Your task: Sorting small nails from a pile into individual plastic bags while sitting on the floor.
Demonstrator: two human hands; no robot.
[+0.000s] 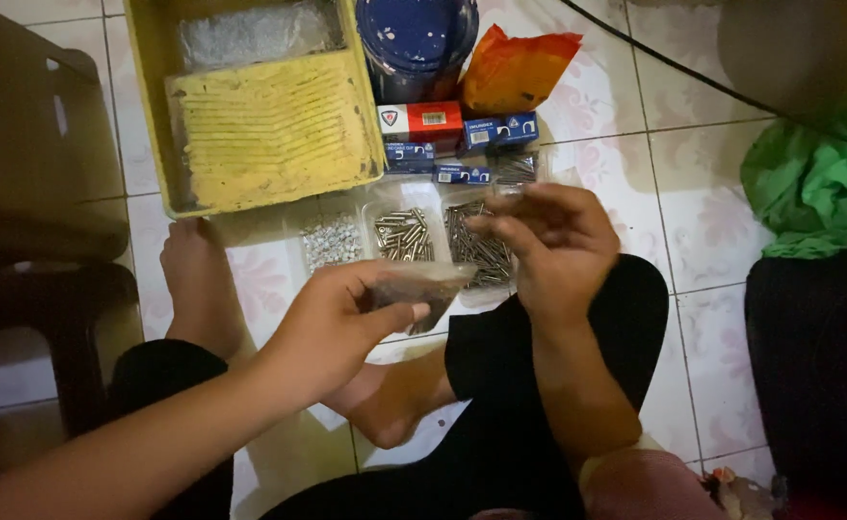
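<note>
Hands over tiled floor, seen from above. Our left hand [332, 323] pinches a small clear plastic bag [421, 289], its mouth pointing right toward our right hand [553, 241], whose fingers are curled together just beside it; whether they grip anything we cannot tell. Beyond the bag lie the compartment tray of screws [409, 234], then small blue boxes [462, 144]; far left of it, a yellow paint tray [260, 125].

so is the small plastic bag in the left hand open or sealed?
Open, it seems: the left hand pinches the small plastic bag by its edge and the top gapes toward the right hand. Dark contents inside; how full, cannot tell.
</note>
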